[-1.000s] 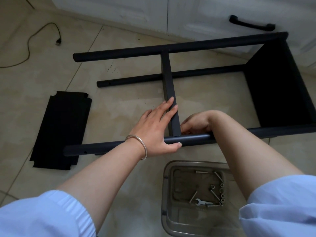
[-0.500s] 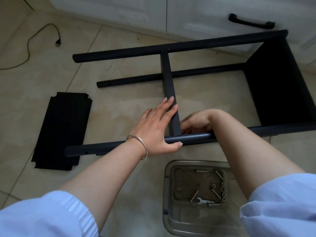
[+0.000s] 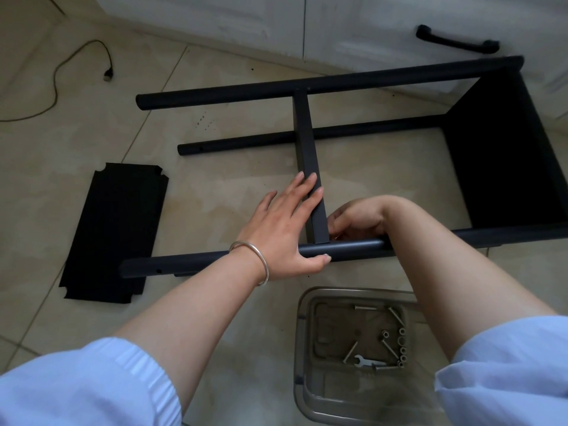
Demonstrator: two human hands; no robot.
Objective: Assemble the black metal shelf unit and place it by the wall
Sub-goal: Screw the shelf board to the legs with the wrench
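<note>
The black shelf frame lies on its side on the tile floor, with a near tube (image 3: 430, 241), a far tube (image 3: 230, 93) and a lower tube (image 3: 246, 141). A fitted shelf panel (image 3: 504, 155) closes its right end. A flat crossbar (image 3: 304, 133) spans between the far and near tubes. My left hand (image 3: 282, 229) rests on the crossbar with straight fingers, its thumb against the near tube. My right hand (image 3: 359, 222) reaches over the near tube, fingers curled at the crossbar's near end. What those fingers pinch is hidden.
A loose black shelf panel (image 3: 113, 232) lies flat on the floor at left. A clear plastic tray (image 3: 302, 333) near my knees holds several bolts, nuts and a small wrench (image 3: 364, 361). A cable (image 3: 55, 81) trails at far left. White cabinets with a black handle (image 3: 455, 43) stand behind.
</note>
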